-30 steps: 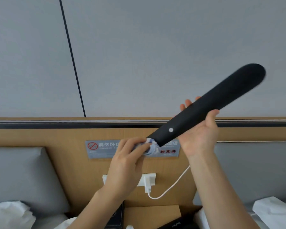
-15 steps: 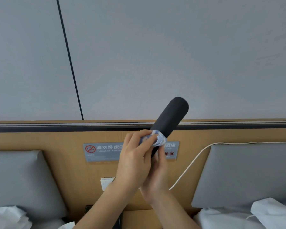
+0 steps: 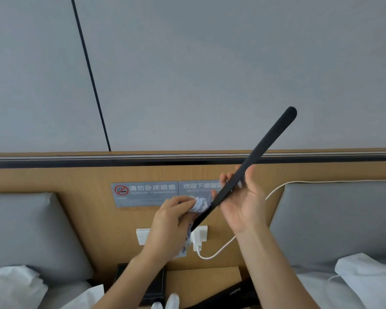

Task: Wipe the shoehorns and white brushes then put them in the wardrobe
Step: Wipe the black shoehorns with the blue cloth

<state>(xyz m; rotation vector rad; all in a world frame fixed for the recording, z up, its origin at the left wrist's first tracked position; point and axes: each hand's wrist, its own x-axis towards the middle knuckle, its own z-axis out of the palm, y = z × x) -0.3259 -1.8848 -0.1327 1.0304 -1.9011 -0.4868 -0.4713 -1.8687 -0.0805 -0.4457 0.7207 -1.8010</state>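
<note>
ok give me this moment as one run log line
step: wiping | left hand: presses cloth on shoehorn lower end | right hand: grips shoehorn mid-shaft, tip tilted up-right

Matt black shoehorn (image 3: 256,159), crumpled white cloth (image 3: 200,204), smooth wood-grain headboard (image 3: 80,181), soft grey fabric cushions (image 3: 343,221)

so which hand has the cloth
The left hand: it pinches the cloth against the shoehorn, while the right hand only holds the shoehorn's shaft.
</note>
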